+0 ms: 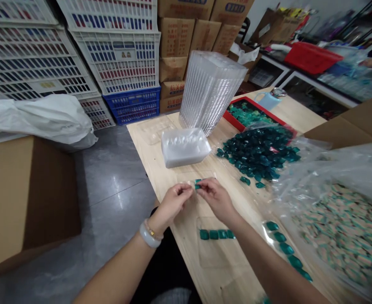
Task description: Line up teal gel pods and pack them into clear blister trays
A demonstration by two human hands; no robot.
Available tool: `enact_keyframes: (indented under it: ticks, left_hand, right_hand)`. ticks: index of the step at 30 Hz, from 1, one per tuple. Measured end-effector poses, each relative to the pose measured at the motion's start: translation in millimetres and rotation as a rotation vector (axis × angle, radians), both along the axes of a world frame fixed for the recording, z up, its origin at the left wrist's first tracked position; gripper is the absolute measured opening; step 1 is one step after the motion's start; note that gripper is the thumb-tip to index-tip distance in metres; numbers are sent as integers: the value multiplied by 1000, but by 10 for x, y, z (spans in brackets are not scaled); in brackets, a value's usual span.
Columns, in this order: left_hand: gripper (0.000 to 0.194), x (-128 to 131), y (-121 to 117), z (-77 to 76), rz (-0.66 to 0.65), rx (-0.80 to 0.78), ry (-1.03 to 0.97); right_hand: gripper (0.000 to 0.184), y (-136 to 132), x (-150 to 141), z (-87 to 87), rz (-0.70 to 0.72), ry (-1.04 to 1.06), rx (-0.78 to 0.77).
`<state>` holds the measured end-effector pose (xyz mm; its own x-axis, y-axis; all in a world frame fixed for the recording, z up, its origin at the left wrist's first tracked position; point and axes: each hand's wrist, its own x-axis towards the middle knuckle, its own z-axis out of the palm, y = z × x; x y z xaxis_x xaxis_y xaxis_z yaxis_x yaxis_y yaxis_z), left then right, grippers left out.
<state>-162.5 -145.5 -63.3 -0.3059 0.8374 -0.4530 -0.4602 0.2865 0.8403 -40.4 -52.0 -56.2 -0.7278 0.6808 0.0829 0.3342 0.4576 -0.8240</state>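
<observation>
Teal gel pod [197, 184] sits pinched between both hands, out in front of the person. The left hand [175, 202], fingers curled, holds its near edge, and the right hand [215, 198] grips the other side. Below the right hand, a clear plastic tray [215, 249] on the wooden counter [300, 112] carries a row of about four pods [217, 234], with much of the tray bare. Beyond the right hand lies a large heap of loose pods [258, 154], far from used up, and further right a line of pods [287, 249] rests against a clear plastic bag [334, 223].
</observation>
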Motion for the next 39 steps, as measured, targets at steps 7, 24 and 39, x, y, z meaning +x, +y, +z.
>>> enact_keyframes:
  ticks: [7, 24, 39]
  left_hand:
    - [23, -192, -31, -1, 81, 33, -122]
    - [18, -135, -48, -108, 5, 0, -9]
    - [23, -222, -268, -59, -33, 156, 195]
  right_hand:
    - [11, 352, -297, 37, 420, -420, 556]
    - [12, 487, -503, 121, 417, -274, 455]
    - [20, 217, -578, -167, 397, -302, 473]
